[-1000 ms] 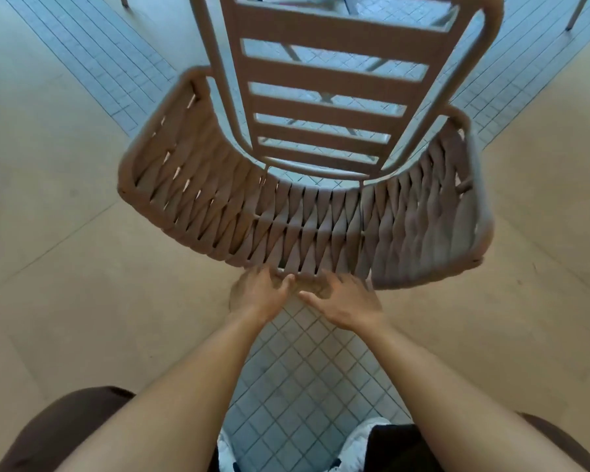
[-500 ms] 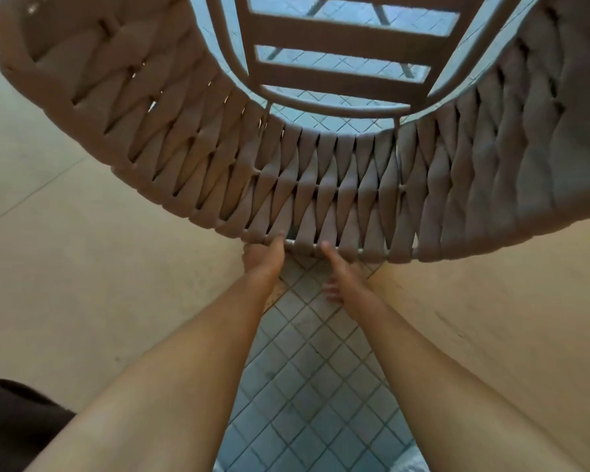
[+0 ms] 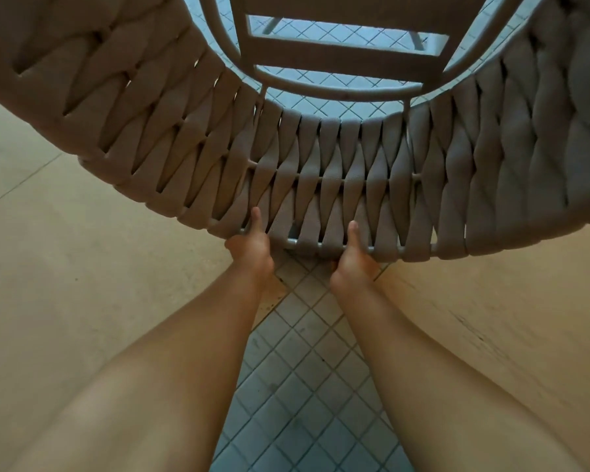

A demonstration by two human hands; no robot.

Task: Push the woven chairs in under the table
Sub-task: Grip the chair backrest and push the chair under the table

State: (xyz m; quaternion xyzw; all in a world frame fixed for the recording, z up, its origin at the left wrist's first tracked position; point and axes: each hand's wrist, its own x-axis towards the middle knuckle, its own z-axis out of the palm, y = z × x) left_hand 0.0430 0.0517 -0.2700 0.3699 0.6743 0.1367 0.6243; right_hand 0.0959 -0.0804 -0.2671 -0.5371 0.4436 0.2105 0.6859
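A woven chair [image 3: 321,172] fills the upper half of the frame, its curved back made of wide beige straps twisted and crossed into a chunky braid over a pale tube frame. Through the middle of the curve, at top centre, the flat slats of the seat [image 3: 341,57] show, with grey-blue tiles visible between them. Both of the person's hands grip the top rail of the chair back at centre frame: the left hand [image 3: 251,247] and the right hand [image 3: 353,258] each lay a thumb up against the straps, while the fingers curl out of sight behind the rail. Bare forearms run down to the lower corners. Beneath them a strip of small square tiles [image 3: 300,369] runs diagonally, bordered on both sides by smooth tan floor [image 3: 65,284]. Compared with half a second ago, the chair back looms larger and closer to the camera, the hands have spread further apart along the rail, and both thumbs now press flat on the weave.
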